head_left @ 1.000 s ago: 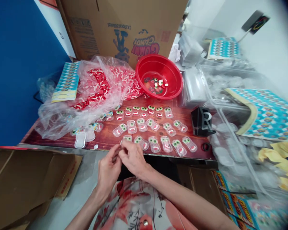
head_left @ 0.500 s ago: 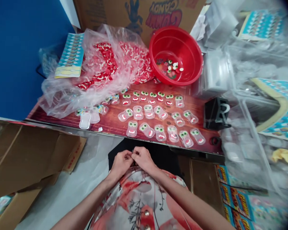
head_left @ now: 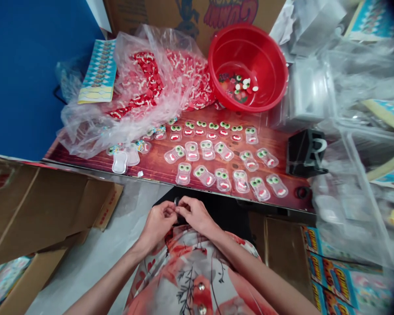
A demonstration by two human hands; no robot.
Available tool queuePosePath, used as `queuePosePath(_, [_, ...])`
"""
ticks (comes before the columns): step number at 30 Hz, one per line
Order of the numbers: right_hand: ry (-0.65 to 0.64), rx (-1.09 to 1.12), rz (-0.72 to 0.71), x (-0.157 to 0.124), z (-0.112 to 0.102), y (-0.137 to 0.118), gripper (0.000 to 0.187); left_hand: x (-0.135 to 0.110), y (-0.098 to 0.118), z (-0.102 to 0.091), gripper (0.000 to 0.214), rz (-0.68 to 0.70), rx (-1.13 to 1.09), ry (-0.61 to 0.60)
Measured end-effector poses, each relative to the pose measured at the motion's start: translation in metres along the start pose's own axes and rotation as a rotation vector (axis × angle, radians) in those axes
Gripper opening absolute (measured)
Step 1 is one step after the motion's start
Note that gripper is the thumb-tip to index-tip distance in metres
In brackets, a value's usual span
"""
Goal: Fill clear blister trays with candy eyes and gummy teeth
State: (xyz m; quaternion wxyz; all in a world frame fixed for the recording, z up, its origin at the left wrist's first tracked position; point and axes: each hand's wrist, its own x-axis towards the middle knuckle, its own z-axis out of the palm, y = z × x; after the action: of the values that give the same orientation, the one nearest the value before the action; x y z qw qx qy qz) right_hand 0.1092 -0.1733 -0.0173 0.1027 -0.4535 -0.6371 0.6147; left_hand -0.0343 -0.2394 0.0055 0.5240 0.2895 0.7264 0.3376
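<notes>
Close to my body, over the dark cloth on my lap, my left hand [head_left: 160, 219] and my right hand [head_left: 194, 213] meet at the fingertips. Both are closed in a pinch. A small dark, shiny thing [head_left: 176, 201] shows just beyond the fingertips; its kind is unclear, and whether the fingers hold it is hidden. In front of them, on the wood-patterned table [head_left: 154, 169], clear candy blister shells [head_left: 208, 151] lie in rough rows, with green-eyed gummies and red-and-white mouth gummies in them. Shells with cloudy tops [head_left: 120, 162] sit at the left.
A plastic bag of red-and-white gummies [head_left: 144, 87] lies behind the rows, a printed card sheet [head_left: 98, 72] on it. A red basin [head_left: 249, 48] holds a few eye gummies. At right stand a black tape dispenser [head_left: 304, 153] and clear bins [head_left: 367, 183]. Cardboard boxes [head_left: 68, 197] flank me.
The view has shifted slightly, so the table things sit further right. My hands stay together at the lap, drawn a little apart at the wrists, and the dark thing shows more clearly.
</notes>
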Motion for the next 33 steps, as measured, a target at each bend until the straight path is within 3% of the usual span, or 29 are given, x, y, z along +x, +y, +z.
queuePosePath(7, [-0.076,0.287,0.146,0.008,0.0,0.029,0.015,0.012,-0.006,0.008,0.015,-0.033,-0.016,-0.079])
queuePosePath(16, [-0.134,0.423,0.275,0.013,-0.007,0.028,0.014,0.017,-0.004,0.023,0.018,0.03,0.282,-0.072])
queuePosePath(24, [0.064,0.014,0.209,0.011,-0.005,0.024,0.014,0.01,-0.001,0.033,0.018,0.032,0.327,-0.015])
queuePosePath(28, [0.13,-0.093,0.238,0.004,-0.01,0.02,0.016,0.008,-0.006,0.023,0.014,0.041,0.298,0.067])
queuePosePath(33, [0.165,0.06,0.124,-0.013,-0.018,0.001,0.027,-0.005,0.002,-0.006,0.013,0.105,0.113,0.143])
